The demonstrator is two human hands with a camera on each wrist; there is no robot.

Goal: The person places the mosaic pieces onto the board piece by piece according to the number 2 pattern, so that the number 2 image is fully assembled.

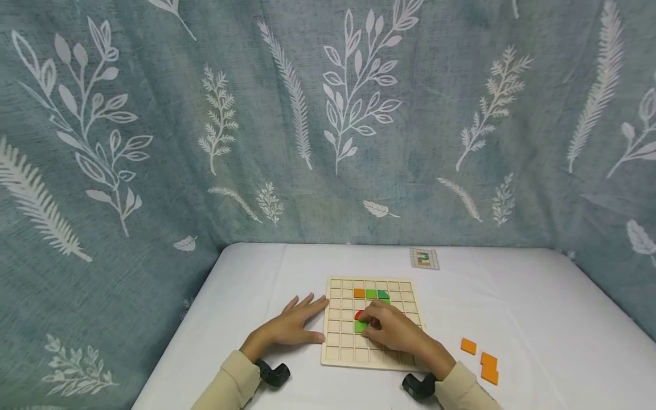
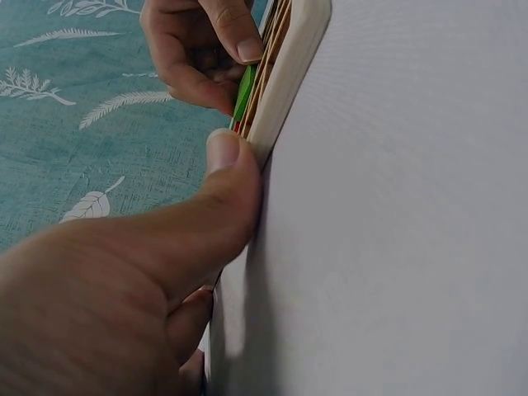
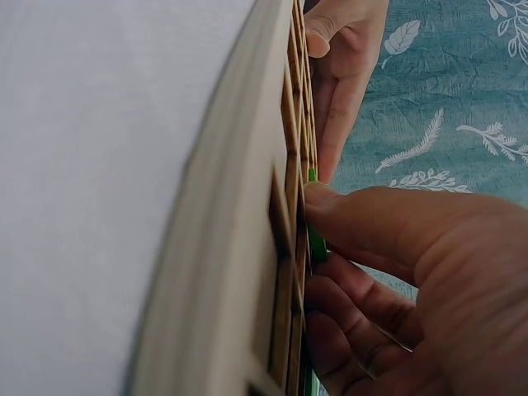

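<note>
A light wooden grid board [image 1: 338,357] lies on the white table. My right hand [image 1: 394,327] bends over its middle, thumb and forefinger pinching a green tile [image 1: 360,327]. In the left wrist view that green tile [image 2: 244,92] is tilted between the fingertips at the grid. Just beyond it a red piece [image 1: 358,314] sits in the grid, partly hidden by the fingers. My left hand [image 1: 292,324] lies with spread fingers at the board's left edge, fingertips and thumb against it. An orange tile [image 1: 359,293], a light green tile [image 1: 371,294] and a dark green piece [image 1: 383,294] form a row farther up.
Loose orange tiles [image 1: 468,346] lie on the table right of the board, two of them overlapping. A small pattern card [image 1: 424,259] with a coloured figure on a grid lies behind the board. A leaf-printed curtain [image 1: 307,142] hangs behind the table.
</note>
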